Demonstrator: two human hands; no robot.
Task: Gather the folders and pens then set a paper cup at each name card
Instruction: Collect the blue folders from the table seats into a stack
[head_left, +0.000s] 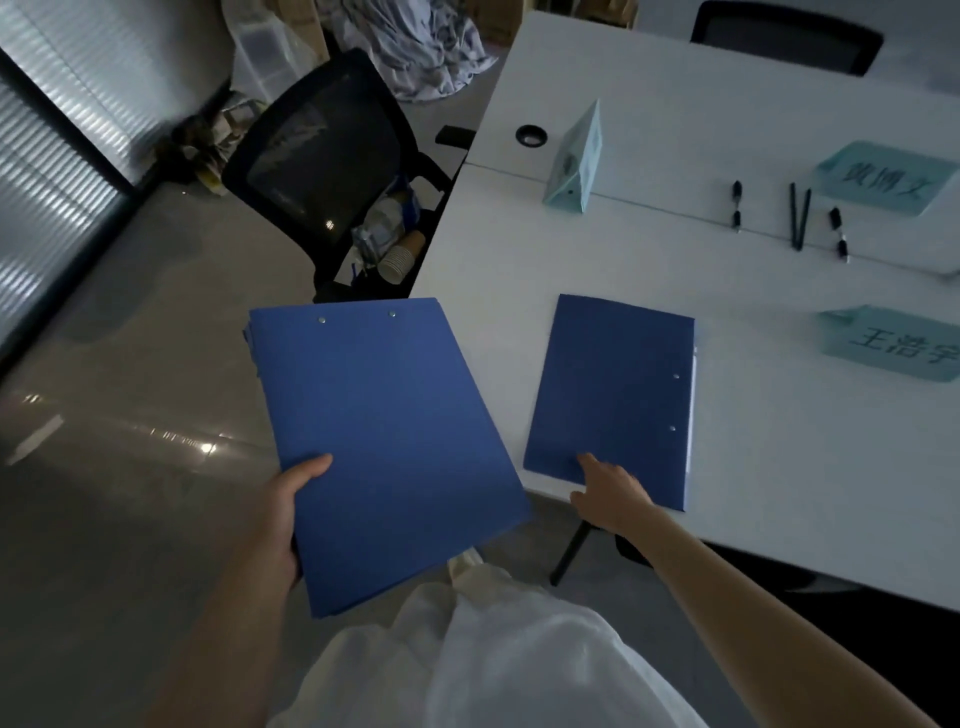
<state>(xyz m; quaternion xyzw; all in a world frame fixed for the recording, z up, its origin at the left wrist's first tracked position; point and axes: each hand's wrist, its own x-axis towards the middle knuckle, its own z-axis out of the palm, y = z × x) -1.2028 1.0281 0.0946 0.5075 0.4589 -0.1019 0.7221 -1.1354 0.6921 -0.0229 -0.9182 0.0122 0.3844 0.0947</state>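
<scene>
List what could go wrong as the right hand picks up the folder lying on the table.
1. The stack of folders is gripped by the left hand at one near corner only, out over the floor; the stack could tip or fan apart.
2. The right hand touches just the near edge of the folder on the table, where white sheets show at its right side; lifted carelessly, they might slide out.

Dim, bluish picture; daylight through left blinds; floor glare; edges bowed.
</scene>
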